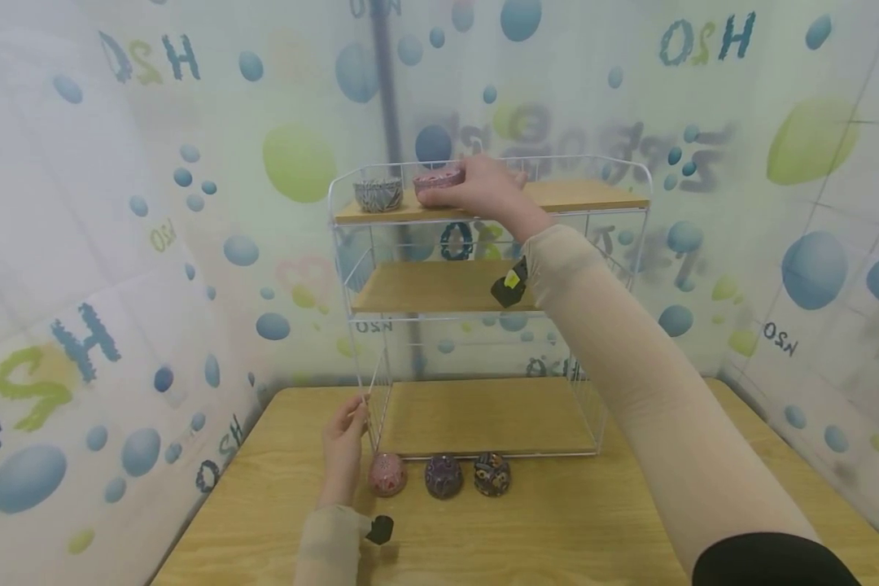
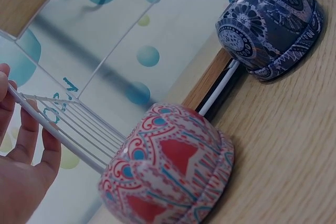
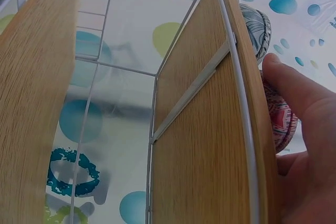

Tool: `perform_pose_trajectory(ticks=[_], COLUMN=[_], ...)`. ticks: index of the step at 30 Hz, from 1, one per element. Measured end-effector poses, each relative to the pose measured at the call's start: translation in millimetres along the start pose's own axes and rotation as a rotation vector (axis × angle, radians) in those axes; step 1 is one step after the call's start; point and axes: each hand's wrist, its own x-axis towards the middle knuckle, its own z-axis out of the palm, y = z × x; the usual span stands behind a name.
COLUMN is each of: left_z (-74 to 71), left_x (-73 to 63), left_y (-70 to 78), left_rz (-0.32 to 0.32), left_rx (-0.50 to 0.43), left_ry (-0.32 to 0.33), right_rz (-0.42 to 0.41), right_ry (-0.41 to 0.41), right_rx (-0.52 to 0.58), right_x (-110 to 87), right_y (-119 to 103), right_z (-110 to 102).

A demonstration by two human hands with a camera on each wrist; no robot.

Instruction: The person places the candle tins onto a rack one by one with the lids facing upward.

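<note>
On the top shelf of a white wire rack [image 1: 601,195], my right hand [image 1: 483,189] grips a pink patterned round tin [image 1: 437,179], thumb at its near side. A grey-white leaf-patterned tin [image 1: 378,195] stands just left of it. In the right wrist view, the pink tin [image 3: 283,119] is partly hidden by the shelf board and hand. Low down, my left hand [image 1: 346,435] holds the rack's left side wire, its fingers [image 2: 51,150] bent at the rail. Close by on the table are a red-and-white patterned tin [image 2: 173,166] and a dark blue patterned tin [image 2: 273,24].
A third tin with a multicoloured pattern [image 1: 492,474] sits at the right of the row before the rack. The rack has a middle wooden shelf [image 1: 432,285] and a bottom one [image 1: 483,415]. It stands on a wooden table [image 1: 557,521] against patterned curtains [image 1: 300,163].
</note>
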Motion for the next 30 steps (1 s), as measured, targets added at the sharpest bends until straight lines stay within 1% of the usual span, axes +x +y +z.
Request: perform_pose_trajectory(ticks=[3,9,16,23,30], left_z=[0.0,-0.8,0.4,1.7,0.6], left_x=[-0.2,-0.6,-1.8,-0.3,0.0], left_y=[1.9,1.9,-2.3,-3.7,-2.2], left_rz=[-0.020,-0.030,0.003,0.017,0.008], left_rx=[-0.011,-0.011,0.009,-0.005,-0.005], left_ry=[-0.005,-0.003,0.022,0.022,0.010], right_rz=[0.003,0.007,0.013,0.024,0.012], right_ry=[-0.008,-0.032,-0.048,-0.045,-0.039], right_rx=[-0.012,-0.059,-0.100,-0.085,-0.038], right_x=[-1.6,-3.4,-3.3,-4.9,-11.2], right_y=[0,-2,-2,0,5], right_z=[0,-1,0,-1,-4])
